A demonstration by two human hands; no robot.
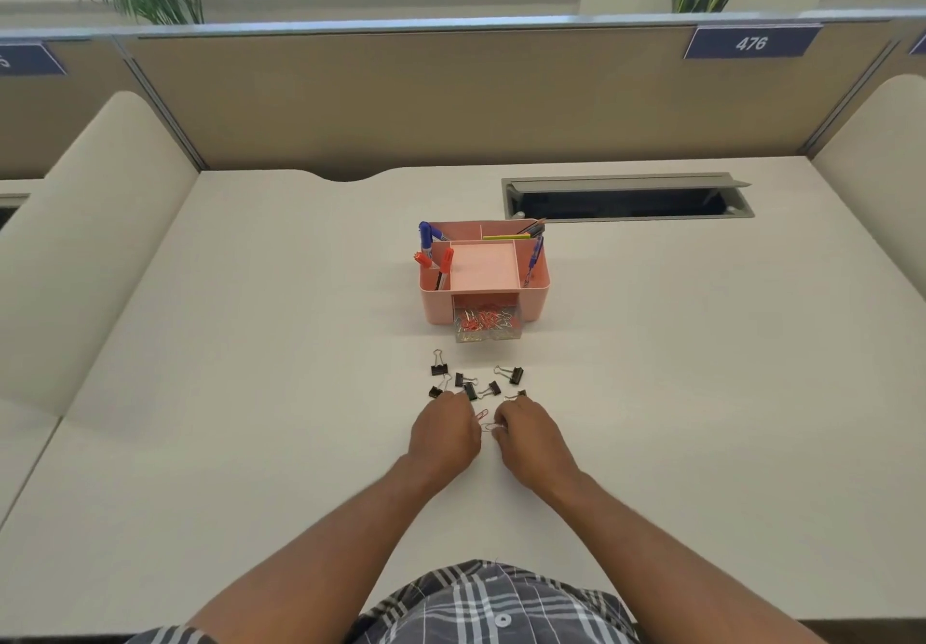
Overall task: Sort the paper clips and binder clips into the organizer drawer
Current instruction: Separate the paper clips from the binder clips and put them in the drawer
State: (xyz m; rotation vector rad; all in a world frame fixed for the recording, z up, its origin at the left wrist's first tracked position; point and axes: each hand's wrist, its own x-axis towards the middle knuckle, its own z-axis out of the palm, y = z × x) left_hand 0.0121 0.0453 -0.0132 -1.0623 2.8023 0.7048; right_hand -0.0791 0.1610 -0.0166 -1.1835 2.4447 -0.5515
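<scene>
A pink desk organizer (483,293) stands mid-desk with its clear drawer (487,329) pulled out toward me, full of red and silver paper clips. Several black binder clips (468,383) lie scattered on the desk in front of the drawer. Just below them, my left hand (443,435) and my right hand (526,435) sit close together with fingers curled. A red paper clip (481,415) lies between them at my left fingertips. My right fingers pinch another paper clip (490,426).
Pens, markers and pencils (433,255) stand in the organizer's upper compartments. A grey cable slot (626,197) is open in the desk behind it. Beige partition walls enclose the desk at the back and sides.
</scene>
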